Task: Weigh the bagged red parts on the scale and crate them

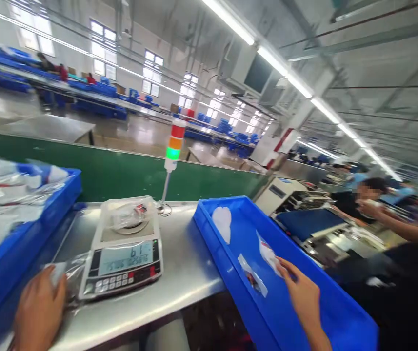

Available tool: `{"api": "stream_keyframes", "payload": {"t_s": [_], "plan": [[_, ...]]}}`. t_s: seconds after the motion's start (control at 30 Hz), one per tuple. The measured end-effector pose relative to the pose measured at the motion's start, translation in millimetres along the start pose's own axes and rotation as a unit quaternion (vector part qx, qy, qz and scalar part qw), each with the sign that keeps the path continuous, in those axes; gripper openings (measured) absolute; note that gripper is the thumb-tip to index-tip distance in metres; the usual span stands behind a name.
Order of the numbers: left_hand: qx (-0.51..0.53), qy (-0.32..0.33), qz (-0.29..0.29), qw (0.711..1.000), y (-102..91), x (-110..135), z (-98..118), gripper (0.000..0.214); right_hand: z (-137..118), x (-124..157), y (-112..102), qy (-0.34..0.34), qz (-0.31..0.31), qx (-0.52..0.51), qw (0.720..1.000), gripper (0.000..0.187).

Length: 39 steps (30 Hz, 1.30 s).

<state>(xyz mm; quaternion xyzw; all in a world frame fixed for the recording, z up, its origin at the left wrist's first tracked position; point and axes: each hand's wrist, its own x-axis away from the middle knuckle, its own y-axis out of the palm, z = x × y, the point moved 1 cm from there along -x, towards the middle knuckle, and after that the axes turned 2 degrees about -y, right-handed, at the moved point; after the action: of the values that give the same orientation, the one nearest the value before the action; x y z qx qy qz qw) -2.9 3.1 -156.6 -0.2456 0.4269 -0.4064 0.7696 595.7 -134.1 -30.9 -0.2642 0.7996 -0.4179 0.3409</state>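
My left hand (38,307) rests at the lower left on the steel table, fingers curled over a clear plastic bag (66,275) beside the digital scale (124,253). A small clear bag with a part in it (131,214) lies on the scale's pan. My right hand (302,292) reaches into the blue tray (304,243) on the right, fingers extended and touching a small clear bag (269,253). Another small bag (252,278) lies just left of that hand. A white bag (222,219) sits at the tray's far end.
A blue bin (48,214) heaped with clear bags stands at the left. Behind the steel table (179,263) runs a green conveyor belt (121,170), with a signal light tower (174,141) lit green. Other people work at stations to the right (369,195).
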Motion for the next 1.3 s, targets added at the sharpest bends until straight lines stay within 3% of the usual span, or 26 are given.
{"api": "stream_keyframes", "payload": {"t_s": [0.07,0.13,0.23,0.3,0.4,0.5,0.67,0.77,0.87,1.0,1.1,1.13,1.2,1.3], "plan": [[0.024,-0.009,0.056,0.998,-8.6,8,-4,0.041,-5,9,-4,0.028,0.014,-0.030,0.999,0.065],[0.044,0.005,0.081,0.996,-17.3,5,10,0.042,-15,17,-2,0.043,-0.014,-0.042,0.998,0.067],[0.082,0.055,0.113,0.989,-29.1,-16,56,0.036,-45,26,13,0.026,-0.045,-0.075,0.996,0.068],[0.119,0.132,0.095,0.980,-31.0,-34,92,0.028,-73,31,26,-0.001,-0.045,-0.105,0.993,0.069],[0.157,0.225,-0.002,0.962,-17.8,-59,141,0.021,-118,36,44,-0.044,-0.034,-0.162,0.985,0.074],[0.191,0.224,-0.070,0.953,8.4,-78,176,0.021,-149,39,56,-0.074,-0.024,-0.210,0.975,0.078],[0.242,0.178,-0.050,0.952,39.8,-100,206,0.014,-177,33,67,-0.096,-0.047,-0.288,0.952,0.073],[0.279,0.109,0.018,0.954,35.3,-119,200,0.014,-207,22,79,-0.141,-0.061,-0.318,0.935,0.064],[0.307,0.016,0.118,0.944,4.9,-144,173,0.017,-259,9,100,-0.250,-0.091,-0.333,0.905,0.050],[0.320,-0.069,0.302,0.896,-76.0,-167,122,0.022,-332,3,138,-0.399,-0.176,-0.280,0.855,0.037],[0.275,-0.092,0.419,0.860,-139.0,-163,88,0.023,-356,3,156,-0.447,-0.203,-0.225,0.842,0.039],[0.243,-0.091,0.429,0.865,-153.8,-160,77,0.027,-356,2,157,-0.449,-0.204,-0.219,0.842,0.039],[0.143,-0.074,0.387,0.908,-169.4,-153,54,0.040,-344,-3,152,-0.443,-0.201,-0.219,0.846,0.040],[0.038,-0.035,0.289,0.956,-160.3,-144,23,0.058,-295,-24,126,-0.394,-0.164,-0.204,0.881,0.045]]}}
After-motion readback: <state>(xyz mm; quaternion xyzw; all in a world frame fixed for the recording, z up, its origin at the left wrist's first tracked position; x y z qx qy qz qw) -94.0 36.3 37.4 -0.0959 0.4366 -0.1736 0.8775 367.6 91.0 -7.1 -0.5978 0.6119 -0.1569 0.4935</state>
